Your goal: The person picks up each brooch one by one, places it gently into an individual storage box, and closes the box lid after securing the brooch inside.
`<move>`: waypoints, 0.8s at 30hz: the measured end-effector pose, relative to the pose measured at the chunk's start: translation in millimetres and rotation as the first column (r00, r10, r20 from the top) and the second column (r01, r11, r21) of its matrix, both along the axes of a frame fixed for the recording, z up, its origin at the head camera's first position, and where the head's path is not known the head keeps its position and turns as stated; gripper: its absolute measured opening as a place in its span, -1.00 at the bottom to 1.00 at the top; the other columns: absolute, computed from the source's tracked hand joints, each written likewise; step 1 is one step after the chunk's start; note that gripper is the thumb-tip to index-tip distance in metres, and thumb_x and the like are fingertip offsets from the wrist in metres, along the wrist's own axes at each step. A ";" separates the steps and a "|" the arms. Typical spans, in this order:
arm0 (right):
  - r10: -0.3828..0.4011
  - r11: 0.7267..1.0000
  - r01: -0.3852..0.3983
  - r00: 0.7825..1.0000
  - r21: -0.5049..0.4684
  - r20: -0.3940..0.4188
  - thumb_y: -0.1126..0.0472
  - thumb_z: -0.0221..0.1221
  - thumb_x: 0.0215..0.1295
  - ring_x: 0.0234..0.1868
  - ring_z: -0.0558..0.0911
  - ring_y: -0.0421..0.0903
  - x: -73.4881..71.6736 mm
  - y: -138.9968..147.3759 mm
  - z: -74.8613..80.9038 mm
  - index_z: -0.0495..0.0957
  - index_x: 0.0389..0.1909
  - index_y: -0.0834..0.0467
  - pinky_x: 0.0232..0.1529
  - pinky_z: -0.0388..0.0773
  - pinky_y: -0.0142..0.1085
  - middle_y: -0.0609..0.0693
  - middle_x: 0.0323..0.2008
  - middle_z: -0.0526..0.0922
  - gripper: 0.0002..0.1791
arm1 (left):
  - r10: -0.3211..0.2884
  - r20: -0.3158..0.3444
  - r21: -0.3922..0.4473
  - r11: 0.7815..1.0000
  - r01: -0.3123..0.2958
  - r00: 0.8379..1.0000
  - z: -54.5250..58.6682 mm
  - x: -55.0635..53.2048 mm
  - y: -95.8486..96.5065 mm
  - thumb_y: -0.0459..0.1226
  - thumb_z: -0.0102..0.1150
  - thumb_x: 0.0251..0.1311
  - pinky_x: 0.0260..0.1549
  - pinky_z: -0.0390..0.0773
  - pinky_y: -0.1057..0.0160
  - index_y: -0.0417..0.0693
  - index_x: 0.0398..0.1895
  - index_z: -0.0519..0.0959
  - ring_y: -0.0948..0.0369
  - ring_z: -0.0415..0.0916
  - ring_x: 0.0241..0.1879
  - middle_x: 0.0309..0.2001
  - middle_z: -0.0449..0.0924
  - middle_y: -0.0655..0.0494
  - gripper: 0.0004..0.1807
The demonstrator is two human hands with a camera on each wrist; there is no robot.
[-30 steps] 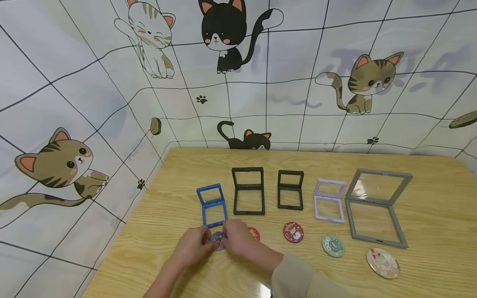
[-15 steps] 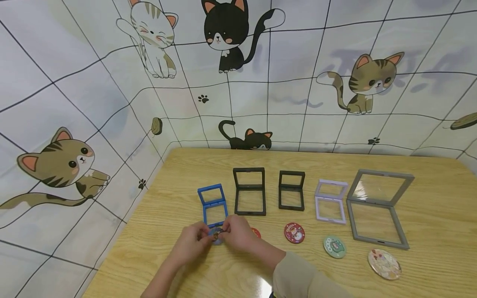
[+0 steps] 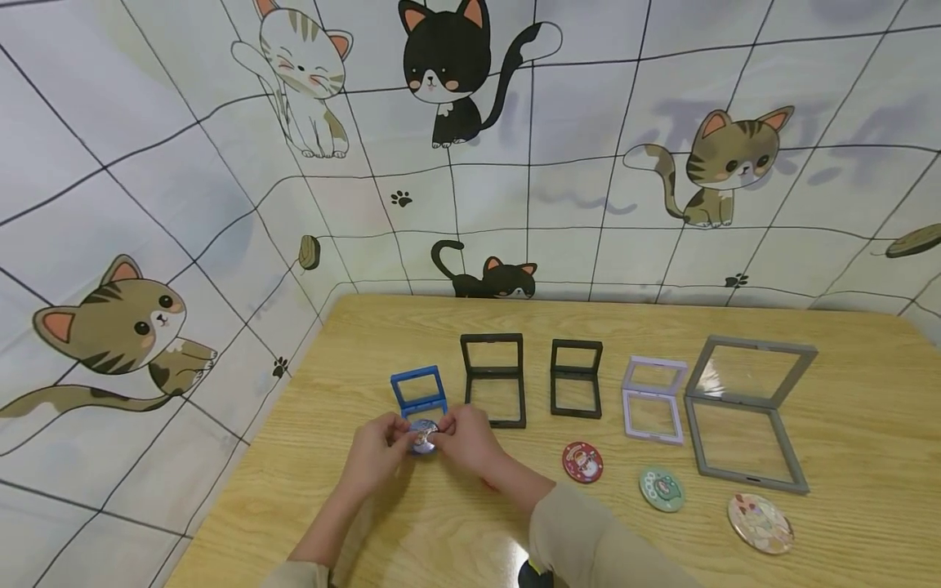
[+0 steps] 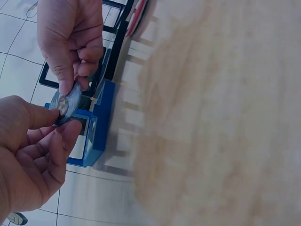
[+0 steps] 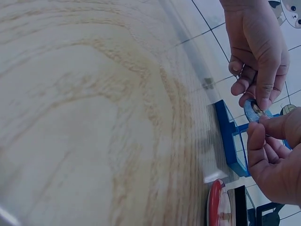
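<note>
A round blue badge (image 3: 423, 438) with a printed picture is held up over the near part of the open blue display frame (image 3: 419, 387). My left hand (image 3: 376, 459) pinches its left edge between thumb and fingers. On the opposite edge, my right hand (image 3: 470, 445) grips it the same way. In the left wrist view the badge (image 4: 68, 102) is tilted, both thumbs on its face, with the blue frame (image 4: 101, 125) behind it. The right wrist view shows the badge (image 5: 254, 111) between the two hands' fingertips. My right hand and wrist mostly hide a red badge (image 3: 489, 485).
More hinged frames stand open to the right: a larger black one (image 3: 494, 372), a smaller black one (image 3: 577, 373), a lilac one (image 3: 653, 398) and a big grey one (image 3: 748, 400). Before them lie a red badge (image 3: 582, 462), a green badge (image 3: 662, 489) and a cream badge (image 3: 760, 523).
Both hands have carried the blue badge away from the body, from the table in front of the blue frame to over its near part. The right hand now covers more of the neighbouring red badge.
</note>
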State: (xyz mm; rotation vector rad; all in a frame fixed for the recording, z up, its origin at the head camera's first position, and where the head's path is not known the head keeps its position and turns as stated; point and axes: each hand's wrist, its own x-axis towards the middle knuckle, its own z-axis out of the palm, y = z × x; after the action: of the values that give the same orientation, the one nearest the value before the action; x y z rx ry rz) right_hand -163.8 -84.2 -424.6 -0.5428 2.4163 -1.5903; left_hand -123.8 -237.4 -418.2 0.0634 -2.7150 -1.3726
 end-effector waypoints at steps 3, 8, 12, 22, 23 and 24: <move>-0.001 1.000 0.002 0.998 -0.021 0.056 0.40 0.25 0.02 -0.68 0.53 -0.16 -3.8 -2.1 0.1 0.47 -0.57 0.31 -0.68 0.40 -0.45 -0.01 -0.70 0.51 -0.86 | 0.013 0.004 0.013 1.000 -0.013 1.000 0.5 -3.9 -0.6 -0.47 0.16 0.04 -0.67 0.45 0.38 -0.33 -0.44 0.50 0.20 0.49 -0.63 -0.59 0.54 0.01 -0.95; 0.000 0.999 0.003 0.996 -0.043 0.084 0.42 0.24 0.03 -0.68 0.55 -0.11 -8.7 -4.0 -0.2 0.45 -0.57 0.32 -0.70 0.41 -0.44 0.02 -0.71 0.53 -0.86 | 0.023 0.005 -0.014 1.000 -0.023 1.000 0.0 -9.8 -1.3 -0.46 0.16 0.05 -0.73 0.43 0.37 -0.32 -0.44 0.49 0.25 0.45 -0.68 -0.61 0.52 0.02 -0.94; -0.001 0.998 0.007 0.995 -0.058 0.096 0.45 0.22 0.03 -0.68 0.56 -0.11 -12.7 -5.2 -0.5 0.43 -0.56 0.34 -0.67 0.45 -0.42 0.04 -0.70 0.53 -0.86 | 0.024 0.005 -0.050 0.998 -0.024 1.000 0.0 -15.5 -0.5 -0.44 0.16 0.05 -0.76 0.40 0.37 -0.31 -0.45 0.49 0.28 0.43 -0.70 -0.62 0.51 0.05 -0.94; -0.039 0.999 0.039 0.997 0.003 0.064 0.43 0.24 0.02 -0.72 0.50 -0.20 -18.1 -7.5 -1.4 0.43 -0.57 0.31 -0.70 0.39 -0.44 0.02 -0.73 0.53 -0.85 | 0.014 0.049 -0.140 0.990 -0.007 0.999 -0.3 -25.5 0.8 -0.42 0.15 0.06 -0.72 0.40 0.36 -0.29 -0.46 0.50 0.27 0.47 -0.68 -0.64 0.48 0.08 -0.93; -0.039 0.999 0.039 0.998 0.008 0.058 0.43 0.24 0.02 -0.72 0.50 -0.21 -18.3 -7.5 -1.9 0.42 -0.58 0.31 -0.71 0.39 -0.44 0.01 -0.73 0.53 -0.84 | 0.012 0.051 -0.148 0.989 -0.004 0.999 -0.6 -26.0 0.8 -0.42 0.15 0.06 -0.72 0.40 0.36 -0.29 -0.46 0.50 0.27 0.46 -0.68 -0.64 0.48 0.08 -0.94; -0.041 0.999 0.041 0.998 0.015 0.057 0.43 0.24 0.02 -0.73 0.50 -0.21 -18.5 -7.5 -2.1 0.42 -0.58 0.30 -0.71 0.38 -0.45 0.01 -0.73 0.53 -0.84 | 0.008 0.051 -0.157 0.988 0.000 0.999 -0.7 -26.5 0.9 -0.42 0.15 0.06 -0.72 0.40 0.35 -0.28 -0.46 0.49 0.28 0.46 -0.68 -0.64 0.48 0.08 -0.94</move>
State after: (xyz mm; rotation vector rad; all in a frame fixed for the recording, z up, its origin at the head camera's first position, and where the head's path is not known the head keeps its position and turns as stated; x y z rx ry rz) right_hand -182.3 -91.8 -426.7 -0.4415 2.4093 -1.5819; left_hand -150.4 -236.5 -418.9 0.0934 -2.8531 -1.1676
